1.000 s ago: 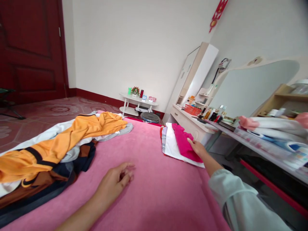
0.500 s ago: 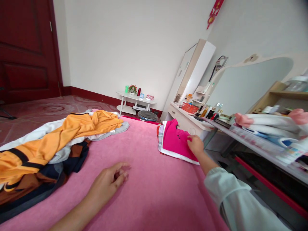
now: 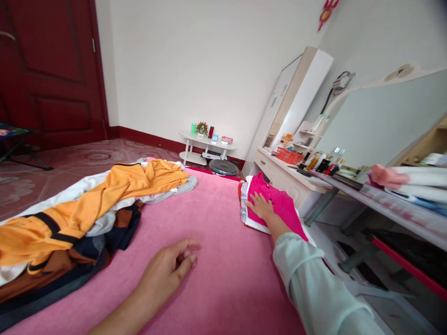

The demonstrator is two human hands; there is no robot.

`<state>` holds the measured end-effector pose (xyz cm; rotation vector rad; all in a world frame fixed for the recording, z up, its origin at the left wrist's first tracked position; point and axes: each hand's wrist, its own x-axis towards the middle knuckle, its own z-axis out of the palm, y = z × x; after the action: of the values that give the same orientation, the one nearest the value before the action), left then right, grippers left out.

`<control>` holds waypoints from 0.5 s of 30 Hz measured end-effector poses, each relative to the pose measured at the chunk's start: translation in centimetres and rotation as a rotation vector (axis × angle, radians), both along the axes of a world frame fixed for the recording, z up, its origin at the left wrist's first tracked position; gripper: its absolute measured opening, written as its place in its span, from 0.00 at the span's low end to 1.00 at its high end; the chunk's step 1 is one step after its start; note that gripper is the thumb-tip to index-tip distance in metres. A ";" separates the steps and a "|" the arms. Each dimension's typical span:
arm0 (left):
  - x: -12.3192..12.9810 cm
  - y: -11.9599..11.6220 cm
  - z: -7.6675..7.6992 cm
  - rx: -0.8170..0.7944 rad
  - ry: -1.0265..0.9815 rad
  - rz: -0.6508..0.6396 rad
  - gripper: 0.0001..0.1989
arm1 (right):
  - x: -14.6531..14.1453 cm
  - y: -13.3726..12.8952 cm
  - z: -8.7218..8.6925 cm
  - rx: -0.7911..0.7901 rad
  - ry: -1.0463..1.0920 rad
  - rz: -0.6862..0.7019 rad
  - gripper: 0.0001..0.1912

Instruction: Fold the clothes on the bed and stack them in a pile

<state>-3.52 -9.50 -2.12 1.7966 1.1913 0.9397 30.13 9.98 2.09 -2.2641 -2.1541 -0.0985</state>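
Note:
My right hand (image 3: 261,207) lies flat with its fingers spread on a bright pink shirt (image 3: 284,204). The shirt is on top of a stack of folded clothes (image 3: 243,209), whose white, grey and red edges show at the left side. My left hand (image 3: 178,263) is held over the pink bed cover (image 3: 209,223), its fingers loosely curled and apart, with nothing in them. On the left side of the bed sprawls a loose heap of clothes. An orange garment (image 3: 104,197) with black bands is uppermost, over white, grey, brown and navy pieces (image 3: 122,228).
To the right stand a white dressing table (image 3: 279,170) with bottles and a red basket (image 3: 289,156), then a shelf (image 3: 391,204) carrying rolled cloth. Past the bed's far end is a small white table (image 3: 206,139). A folding stool (image 3: 21,139) stands by the door.
My right hand has let go of the pink shirt's right part and moved left to rest flat on it. The shirt now spreads further right. The view has turned slightly left.

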 end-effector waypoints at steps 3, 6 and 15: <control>0.0 -0.1 0.1 0.000 -0.016 0.006 0.17 | 0.2 -1.1 0.5 -0.013 0.057 0.104 0.34; 0.0 -0.2 0.5 -0.004 -0.013 0.004 0.17 | 1.3 -3.6 1.5 0.037 0.135 0.251 0.29; -0.1 -0.1 0.6 0.036 0.005 0.019 0.16 | 9.7 -9.5 2.5 0.444 0.084 -0.335 0.24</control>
<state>-3.57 -9.63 -1.57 1.8195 1.2041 0.9734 39.78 0.52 4.55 -2.2749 -1.5045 -0.4291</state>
